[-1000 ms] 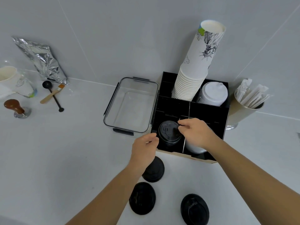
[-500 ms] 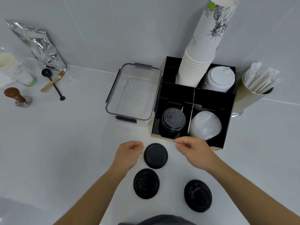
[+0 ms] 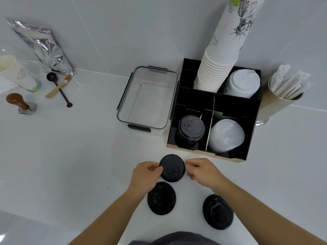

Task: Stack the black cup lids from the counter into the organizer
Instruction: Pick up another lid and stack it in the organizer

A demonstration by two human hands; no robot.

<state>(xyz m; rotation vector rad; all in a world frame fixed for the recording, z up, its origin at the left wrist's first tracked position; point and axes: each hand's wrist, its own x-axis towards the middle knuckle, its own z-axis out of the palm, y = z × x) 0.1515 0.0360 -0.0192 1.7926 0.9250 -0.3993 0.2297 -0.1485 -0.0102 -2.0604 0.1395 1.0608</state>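
Three black cup lids lie flat on the white counter in front of the black organizer (image 3: 233,103). My left hand (image 3: 146,174) pinches the left edge of the nearest lid (image 3: 172,167), which rests on the counter. My right hand (image 3: 203,171) hovers at that lid's right edge with its fingers apart and nothing in them. A second lid (image 3: 161,198) lies below my left wrist, and a third (image 3: 217,211) lies to the lower right. A stack of black lids (image 3: 192,129) stands in the organizer's front left compartment.
Clear dome lids (image 3: 226,134) fill the front right compartment; paper cups (image 3: 215,68) and white lids (image 3: 242,84) stand behind. An empty clear container (image 3: 148,98) sits left of the organizer, a cup of wrapped straws (image 3: 283,96) to its right. A tamper (image 3: 19,103), scoop and foil bag lie far left.
Both hands have drawn back from the organizer's black lid stack down to the counter. My left hand has closed on the nearest loose lid and my right hand has come beside it.
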